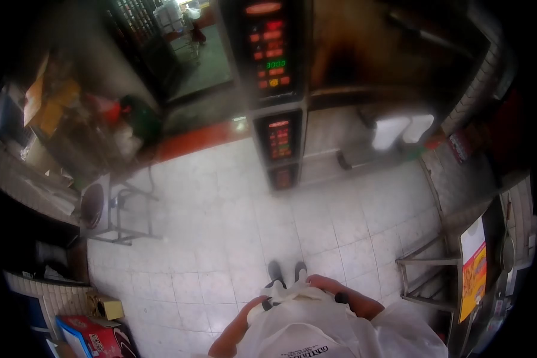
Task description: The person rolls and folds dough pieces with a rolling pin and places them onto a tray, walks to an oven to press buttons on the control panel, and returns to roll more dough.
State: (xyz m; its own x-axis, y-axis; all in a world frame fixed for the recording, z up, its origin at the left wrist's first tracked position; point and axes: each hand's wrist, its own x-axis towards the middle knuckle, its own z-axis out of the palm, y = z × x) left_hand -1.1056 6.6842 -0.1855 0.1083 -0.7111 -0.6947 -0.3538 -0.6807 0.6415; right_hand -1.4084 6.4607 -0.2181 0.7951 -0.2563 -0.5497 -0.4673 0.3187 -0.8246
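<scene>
My left hand is low in the view, against a bunched white cloth in front of my body. My right hand touches the other side of this cloth. Folds of cloth and blur hide the fingers of both hands. Whether the cloth is separate from my white apron cannot be made out. Dark lettering runs across my clothing at the bottom. Beyond the cloth, my dark shoes stand on the pale tiled floor.
Ahead stands an oven with lit control panels and white cloths over its handle. A metal-framed stool is at left, with a red box below. At right, a metal frame stands near a yellow printed carton.
</scene>
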